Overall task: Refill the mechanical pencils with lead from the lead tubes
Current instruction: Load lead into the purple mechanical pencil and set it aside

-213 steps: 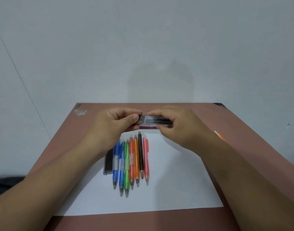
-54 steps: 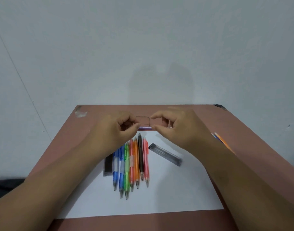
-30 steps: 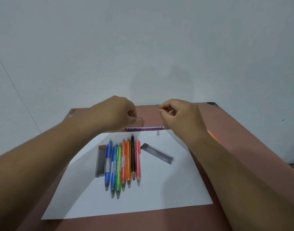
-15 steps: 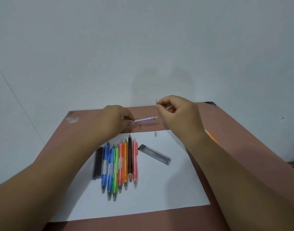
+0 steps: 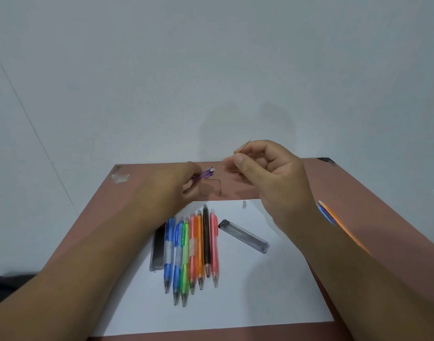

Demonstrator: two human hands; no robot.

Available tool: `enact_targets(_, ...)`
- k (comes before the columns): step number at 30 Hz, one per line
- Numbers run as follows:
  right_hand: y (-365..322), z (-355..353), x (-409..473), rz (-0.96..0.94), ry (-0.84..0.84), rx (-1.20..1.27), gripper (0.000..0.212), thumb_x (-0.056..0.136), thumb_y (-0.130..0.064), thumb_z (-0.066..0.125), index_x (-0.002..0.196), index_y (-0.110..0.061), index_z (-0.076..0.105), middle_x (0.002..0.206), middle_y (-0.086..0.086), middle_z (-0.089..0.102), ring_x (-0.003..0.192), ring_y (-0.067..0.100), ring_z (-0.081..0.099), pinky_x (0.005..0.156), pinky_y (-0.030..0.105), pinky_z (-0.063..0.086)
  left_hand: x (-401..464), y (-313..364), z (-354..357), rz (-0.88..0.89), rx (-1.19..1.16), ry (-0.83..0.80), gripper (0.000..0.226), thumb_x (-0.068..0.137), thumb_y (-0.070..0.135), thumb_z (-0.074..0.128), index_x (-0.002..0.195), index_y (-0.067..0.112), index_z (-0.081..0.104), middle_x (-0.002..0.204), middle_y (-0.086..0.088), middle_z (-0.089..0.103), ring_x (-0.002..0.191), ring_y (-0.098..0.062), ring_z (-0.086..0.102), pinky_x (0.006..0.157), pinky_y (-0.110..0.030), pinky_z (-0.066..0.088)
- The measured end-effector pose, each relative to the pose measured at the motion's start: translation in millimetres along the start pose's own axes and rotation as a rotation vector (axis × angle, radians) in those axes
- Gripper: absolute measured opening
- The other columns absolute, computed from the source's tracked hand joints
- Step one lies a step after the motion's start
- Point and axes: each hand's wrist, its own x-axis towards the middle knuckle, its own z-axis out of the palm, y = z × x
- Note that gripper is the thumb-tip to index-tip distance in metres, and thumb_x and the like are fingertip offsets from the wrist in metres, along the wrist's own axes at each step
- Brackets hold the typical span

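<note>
Right grip (image 5: pixel 265 173) pinches lead (image 5: pixel 245 146) just beside purple pencil (image 5: pixel 203 174) in left grip (image 5: pixel 171 190)

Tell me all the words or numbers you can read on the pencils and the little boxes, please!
None can be read.
Row of pencils: no print shows; the pale patch on one is blurred.
Purple pencil in the left hand: no writing shows.
Clear lead tube: no readable label.
Dark lead tube: no readable label.
Paper: blank.
Lead in the right hand: no markings.
</note>
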Motion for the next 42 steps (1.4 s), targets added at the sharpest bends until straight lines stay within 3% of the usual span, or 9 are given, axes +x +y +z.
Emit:
enact_targets(4,-2.0,8.0,-4.7,0.033,-0.093,0.086,0.011,0.097,-0.009,0.067,0.098,-0.018,0.072,0.092,0.012,0.079,0.087,0.029,0.078,0.070,0.030,0.062,1.3,2.9,-1.6,0.089,-0.031,0.038,0.014,0.097,0.024,0.065,0.107,0.019,0.072,0.085,-0.001,0.073,0.071,-0.019,0.065,0.065,-0.031,0.051)
enact_targets(12,-8.1,13.6,-9.2,0.014,-0.068,0.072,0.008,0.096,-0.009,0.066,0.103,-0.012,0.068,0.090,0.010,0.079,0.080,0.027,0.078,0.063,0.028,0.061,1.3,0.6,1.3,0.150,-0.087,0.070,0.010,0.093,0.018,0.071,0.102,0.013,0.074,0.081,-0.004,0.073,0.069,-0.022,0.065,0.065,-0.041,0.056)
enact_targets(18,-7.5,12.0,-8.3,0.005,-0.074,0.066,0.008,0.093,-0.014,0.069,0.101,-0.013,0.070,0.090,0.011,0.078,0.081,0.028,0.078,0.064,0.031,0.062,0.5,0.5,-0.6,0.166,-0.037,0.084,0.007,0.092,0.020,0.072,0.098,0.018,0.073,0.076,0.003,0.070,0.062,-0.014,0.061,0.057,-0.014,0.038)
enact_targets(20,-6.3,11.9,-8.2,-0.018,-0.086,0.052,0.012,0.090,-0.020,0.070,0.101,-0.014,0.071,0.090,0.010,0.078,0.082,0.029,0.077,0.065,0.031,0.062,0.6,-2.4,1.7,0.190,-0.042,0.108,0.006,0.090,0.020,0.074,0.096,0.020,0.073,0.075,0.005,0.070,0.060,-0.012,0.061,0.054,-0.015,0.042)
enact_targets(24,-4.2,11.2,-8.4,-0.102,-0.119,-0.003,0.012,0.091,-0.018,0.070,0.101,-0.013,0.072,0.090,0.009,0.077,0.084,0.027,0.077,0.069,0.030,0.063,4.6,-15.3,15.2,0.213,-0.103,0.108,0.012,0.093,0.035,0.061,0.104,0.031,0.065,0.078,0.012,0.067,0.063,-0.008,0.061,0.057,-0.033,0.057)
enact_targets(27,-2.5,10.6,-9.1,-0.181,-0.153,-0.088,0.009,0.095,-0.011,0.069,0.102,-0.015,0.072,0.092,0.005,0.077,0.087,0.026,0.077,0.073,0.030,0.063,8.4,-23.2,24.2,0.198,-0.077,0.098,0.014,0.091,0.045,0.050,0.104,0.040,0.052,0.071,0.026,0.049,0.059,0.001,0.053,0.052,-0.022,0.050)
enact_targets(30,-1.6,10.5,-8.9,-0.233,-0.172,-0.122,0.010,0.095,-0.005,0.069,0.102,-0.012,0.073,0.094,0.005,0.077,0.088,0.026,0.076,0.075,0.029,0.062,10.2,-25.7,28.5,0.162,-0.081,0.100,0.013,0.089,0.045,0.049,0.101,0.042,0.048,0.067,0.035,0.035,0.055,0.010,0.044,0.053,-0.011,0.032)
enact_targets(38,0.5,9.2,-7.3,-0.319,-0.188,-0.243,0.012,0.096,-0.007,0.069,0.105,-0.010,0.074,0.097,0.003,0.077,0.091,0.024,0.075,0.078,0.029,0.061,7.8,-21.8,22.9,0.187,-0.106,0.117,0.016,0.089,0.035,0.063,0.102,0.039,0.055,0.070,0.033,0.040,0.061,0.007,0.049,0.055,-0.013,0.036)
enact_targets(42,1.0,8.9,-6.6,-0.333,-0.195,-0.272,0.012,0.095,-0.004,0.069,0.105,-0.007,0.074,0.097,0.004,0.077,0.091,0.024,0.075,0.079,0.030,0.061,7.1,-19.5,21.0,0.190,-0.098,0.126,0.012,0.090,0.028,0.068,0.102,0.025,0.068,0.074,0.025,0.047,0.062,0.006,0.049,0.057,-0.013,0.038)
